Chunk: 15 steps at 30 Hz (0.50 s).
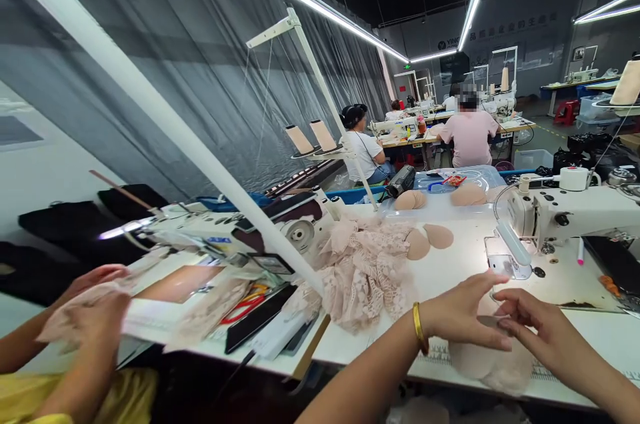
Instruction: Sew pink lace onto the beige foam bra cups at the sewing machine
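My left hand, with a gold bangle at the wrist, reaches over the front edge of the sewing table. Its thumb and fingers are stretched apart, close to my right hand. The fingers of my right hand are curled in a pinch on a beige bra cup, whose upper part the hands partly hide. Sheer fabric hangs at the cup's lower right, over the table's printed ruler. Just beyond the hands stands the needle area of a white sewing machine. Two teardrop-shaped beige pads lie behind, beside heaped beige lace.
At left, a co-worker's hands hold pale fabric at another sewing machine. A white pole slants between the stations. Red-handled scissors lie near it. Stacked beige pads rest on a plastic box behind. Other people sit sewing farther back.
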Each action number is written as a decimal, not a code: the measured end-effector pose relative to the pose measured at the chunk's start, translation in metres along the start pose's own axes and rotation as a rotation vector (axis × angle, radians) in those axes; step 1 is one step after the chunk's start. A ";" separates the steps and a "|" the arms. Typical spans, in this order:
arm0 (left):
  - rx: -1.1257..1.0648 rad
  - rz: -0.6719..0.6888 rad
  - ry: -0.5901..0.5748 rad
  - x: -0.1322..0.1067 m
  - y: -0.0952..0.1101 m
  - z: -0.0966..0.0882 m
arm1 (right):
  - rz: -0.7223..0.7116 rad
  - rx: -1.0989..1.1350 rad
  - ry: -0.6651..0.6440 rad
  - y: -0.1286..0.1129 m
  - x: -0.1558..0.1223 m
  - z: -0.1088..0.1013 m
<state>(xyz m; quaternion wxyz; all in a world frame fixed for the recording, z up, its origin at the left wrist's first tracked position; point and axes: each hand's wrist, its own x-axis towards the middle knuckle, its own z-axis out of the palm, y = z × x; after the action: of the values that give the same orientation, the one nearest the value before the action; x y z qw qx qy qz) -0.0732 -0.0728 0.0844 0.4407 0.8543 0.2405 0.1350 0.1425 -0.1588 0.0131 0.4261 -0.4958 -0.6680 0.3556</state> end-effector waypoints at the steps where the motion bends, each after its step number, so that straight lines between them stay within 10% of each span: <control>1: 0.012 0.004 -0.106 0.005 -0.002 -0.005 | -0.048 -0.080 0.003 -0.003 -0.001 -0.002; 3: 0.079 -0.034 -0.174 0.012 -0.005 -0.014 | -0.157 -0.226 0.059 -0.009 -0.001 -0.008; 10: 0.537 0.093 0.194 0.001 0.004 -0.021 | -0.524 -0.560 0.251 -0.006 0.022 -0.028; 15: 0.918 0.269 -0.006 0.004 -0.005 -0.003 | -0.502 -0.544 0.044 0.022 0.040 -0.033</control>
<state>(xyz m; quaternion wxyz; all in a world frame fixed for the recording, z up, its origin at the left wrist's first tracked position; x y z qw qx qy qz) -0.0726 -0.0657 0.0823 -0.0028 0.9846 0.1610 0.0682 0.1748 -0.1132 0.0147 0.3670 -0.4191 -0.8295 0.0386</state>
